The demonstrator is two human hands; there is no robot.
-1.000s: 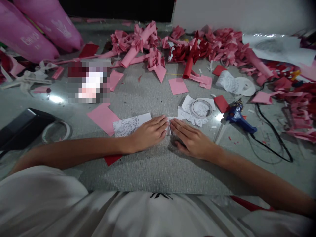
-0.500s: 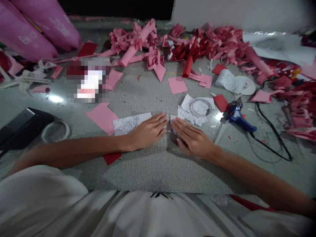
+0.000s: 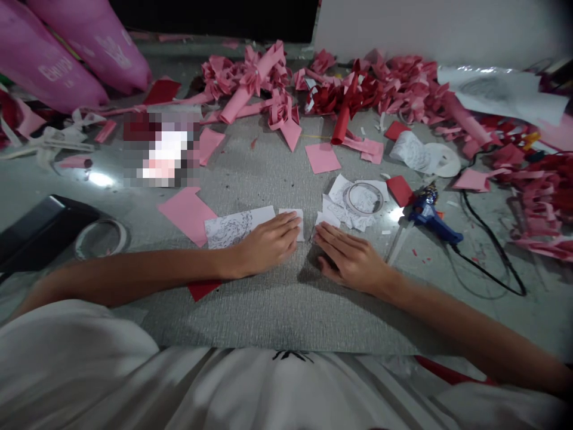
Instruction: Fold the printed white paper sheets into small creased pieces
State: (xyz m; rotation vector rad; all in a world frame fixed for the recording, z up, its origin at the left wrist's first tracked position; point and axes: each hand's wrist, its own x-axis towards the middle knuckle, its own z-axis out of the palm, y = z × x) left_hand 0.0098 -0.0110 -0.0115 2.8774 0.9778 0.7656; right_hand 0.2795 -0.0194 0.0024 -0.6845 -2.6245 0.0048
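My left hand (image 3: pixel 273 242) lies flat, fingers stretched out, over a small white paper piece (image 3: pixel 299 230) and the right end of a white paper strip with line drawings (image 3: pixel 233 226). Opposite it, my right hand (image 3: pixel 347 257) rests with straight fingers on another small white paper piece (image 3: pixel 326 220), most of which is hidden. A gap of bare mat separates the two small pieces. Just beyond my right hand, a thin tape roll (image 3: pixel 364 198) sits on drawn-on paper scraps (image 3: pixel 335 190).
A blue glue gun (image 3: pixel 434 221) with a black cable lies at right. Pink paper ribbons (image 3: pixel 407 83) pile along the back. A pink square (image 3: pixel 323 157), a larger pink sheet (image 3: pixel 188 212), a tape ring (image 3: pixel 101 239) and a black box (image 3: pixel 49 230) also lie around.
My right hand has slid slightly right with its paper piece, widening the gap between the two small papers. My left hand has shifted a little left, uncovering more of the small piece under it.
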